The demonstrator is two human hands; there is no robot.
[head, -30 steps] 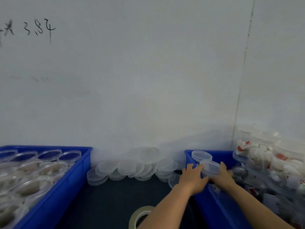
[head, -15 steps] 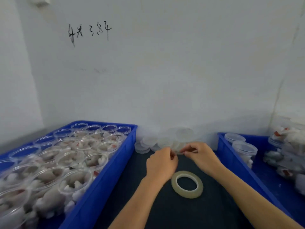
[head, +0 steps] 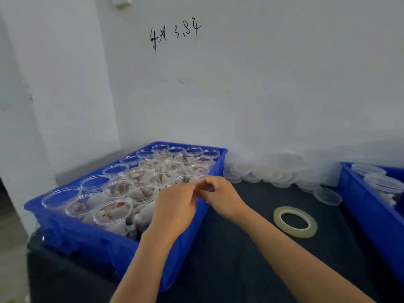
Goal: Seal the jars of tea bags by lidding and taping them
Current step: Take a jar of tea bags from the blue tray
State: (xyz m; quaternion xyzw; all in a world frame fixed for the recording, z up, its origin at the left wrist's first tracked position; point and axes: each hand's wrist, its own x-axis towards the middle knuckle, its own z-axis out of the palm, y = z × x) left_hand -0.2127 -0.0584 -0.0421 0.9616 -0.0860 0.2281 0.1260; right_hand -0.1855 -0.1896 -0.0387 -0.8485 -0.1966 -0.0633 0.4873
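Left hand: I see the left hand (head: 175, 206) over the near right edge of the left crate (head: 87, 239), fingers curled, tips meeting the other hand's.
Right hand: the right hand (head: 220, 199) is just beside it, fingers pinched together; I cannot tell what either holds.
Jars: open clear jars (head: 113, 213) of tea bags fill the left crate, upright.
Lids: lids (head: 269, 171) heaped by the wall.
Tape: roll (head: 295, 221) flat on the dark table (head: 240, 270), between the crates.

Both hands, left hand (head: 175, 206) and right hand (head: 220, 195), moved leftward over the blue crate (head: 91, 237).
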